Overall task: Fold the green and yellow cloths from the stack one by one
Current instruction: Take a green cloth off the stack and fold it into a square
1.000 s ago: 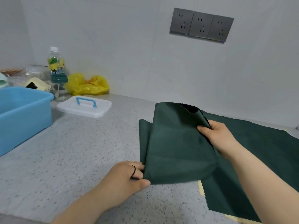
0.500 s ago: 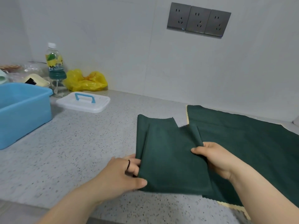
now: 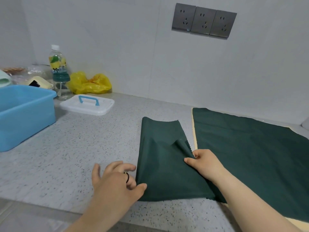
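Now the folded green cloth lies on the countertop between the 2 hands. The right hand pinches its right edge, thumb on top and fingers curled. A small ridge of fabric stands just beyond those fingers. The left hand is loose with its fingers spread, and only the thumb tip touches the cloth's near-left corner. Just past the right fingers lies the stack, green on top with a yellow edge showing. To finish this fold well, I judge the right hand should lay its edge in line with the layer beneath. The left palm should then smooth from the thumb toward the ridge, so that no crease is trapped.
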